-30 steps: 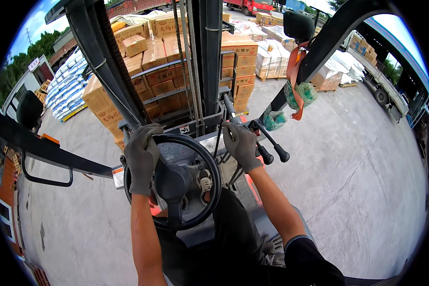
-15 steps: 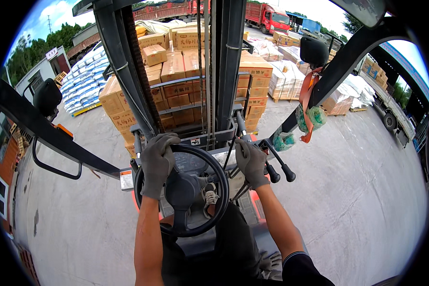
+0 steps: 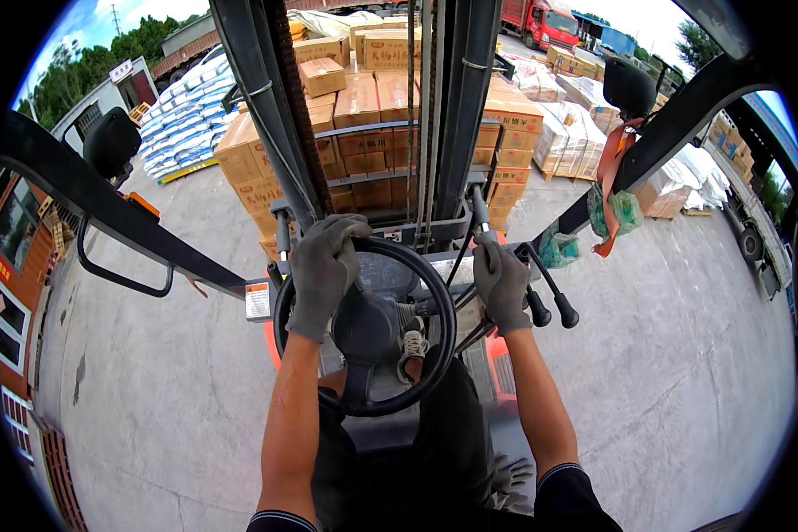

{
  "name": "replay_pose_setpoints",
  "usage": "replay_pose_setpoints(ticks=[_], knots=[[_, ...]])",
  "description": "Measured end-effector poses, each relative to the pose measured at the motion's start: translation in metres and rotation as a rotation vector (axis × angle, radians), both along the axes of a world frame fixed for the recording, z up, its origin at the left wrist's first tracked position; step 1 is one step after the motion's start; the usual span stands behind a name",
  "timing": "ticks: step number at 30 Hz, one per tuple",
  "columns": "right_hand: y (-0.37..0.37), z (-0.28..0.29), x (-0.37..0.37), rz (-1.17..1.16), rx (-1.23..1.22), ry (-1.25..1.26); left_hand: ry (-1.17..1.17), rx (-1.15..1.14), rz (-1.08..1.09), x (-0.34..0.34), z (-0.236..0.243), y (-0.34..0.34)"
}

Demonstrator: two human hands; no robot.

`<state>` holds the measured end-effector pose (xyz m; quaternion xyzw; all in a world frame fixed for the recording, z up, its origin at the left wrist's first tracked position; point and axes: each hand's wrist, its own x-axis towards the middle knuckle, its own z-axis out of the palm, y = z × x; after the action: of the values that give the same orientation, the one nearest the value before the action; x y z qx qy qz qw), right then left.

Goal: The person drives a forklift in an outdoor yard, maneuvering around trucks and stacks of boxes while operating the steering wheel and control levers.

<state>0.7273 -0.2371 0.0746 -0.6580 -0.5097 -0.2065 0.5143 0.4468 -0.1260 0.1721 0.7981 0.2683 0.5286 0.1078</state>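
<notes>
My left hand (image 3: 326,275), in a grey glove, is closed over the upper left rim of the black steering wheel (image 3: 361,410) of a forklift. To the right of the wheel, my gloved right hand (image 3: 502,282) is curled closed around a control lever, whose top is hidden in the fingers. Just beside that hand stand two more levers with black knobs (image 3: 568,316). Ahead, past the mast (image 3: 284,133), brown cartons (image 3: 356,102) are stacked high against the load backrest (image 3: 363,129).
White-and-blue sacks (image 3: 182,129) are piled on a pallet at the left. Wrapped pallet loads (image 3: 569,142) stand at the right, near a flatbed truck (image 3: 758,226). A red truck (image 3: 554,25) is at the back. An orange strap (image 3: 609,195) hangs from the right pillar. Grey concrete (image 3: 665,372) surrounds the forklift.
The whole view has shifted, so the wheel, mast, cartons and yard appear farther right and higher. Both hands keep their places on the wheel and lever.
</notes>
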Motion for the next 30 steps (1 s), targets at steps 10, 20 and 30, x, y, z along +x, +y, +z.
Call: replay_pose_setpoints(ticks=[10, 20, 30], knots=[[0.004, -0.009, 0.005, -0.011, 0.027, -0.057, -0.017, 0.026, -0.017, 0.000, -0.002, -0.005], [0.007, -0.015, 0.011, -0.029, 0.016, -0.046, -0.002, 0.012, 0.010, 0.003, -0.005, -0.009], [-0.019, -0.025, 0.001, 0.026, -0.062, -0.013, -0.063, -0.033, -0.058, 0.002, -0.009, -0.004]])
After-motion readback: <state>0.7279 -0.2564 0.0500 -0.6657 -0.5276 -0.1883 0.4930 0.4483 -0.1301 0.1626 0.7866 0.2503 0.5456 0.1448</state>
